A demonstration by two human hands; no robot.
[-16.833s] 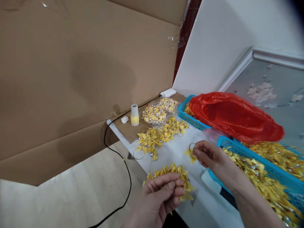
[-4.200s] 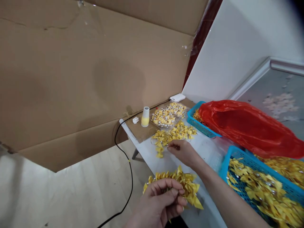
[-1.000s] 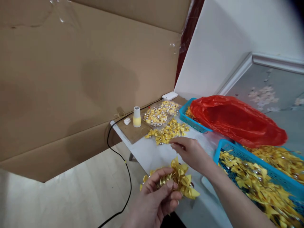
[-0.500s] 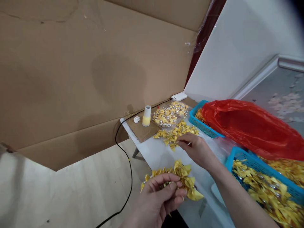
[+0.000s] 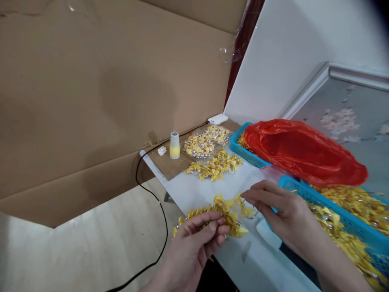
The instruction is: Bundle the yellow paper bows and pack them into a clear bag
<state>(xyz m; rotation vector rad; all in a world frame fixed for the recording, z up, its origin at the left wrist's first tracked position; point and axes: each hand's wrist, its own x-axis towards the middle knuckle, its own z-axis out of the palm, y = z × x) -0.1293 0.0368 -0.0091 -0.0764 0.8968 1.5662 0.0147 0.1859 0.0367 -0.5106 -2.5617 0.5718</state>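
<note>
1. Your left hand [image 5: 194, 247] is curled shut around a bunch of yellow ribbon bows [image 5: 221, 213], thumb pressing them against the fingers; the bunch sits low over the near part of the white table [image 5: 197, 190]
2. Your right hand [image 5: 282, 213] pinches 1 single bow [image 5: 246, 209] between thumb and fingertips, the other fingers loosely spread; that bow touches the right end of the bunch
3. Judging by this, the step in hand is adding 1 bow to the held bunch; a thin ring may carry them, but it is too small to make out
4. The next move would call for a steady left grip while your right fingers guide the bow's metal end onto the bunch, then let go only once it is caught
5. More loose bows lie in a pile [image 5: 215, 166] farther up the table, well apart from both hands, beside a clear tray of bows [image 5: 205, 142]
6. The near blue basket [image 5: 343, 215], full of bows, lies just beside your right wrist; a red plastic bag [image 5: 300, 152] covers the far basket
7. A small white and yellow cup [image 5: 174, 145] stands near the cardboard wall
</note>
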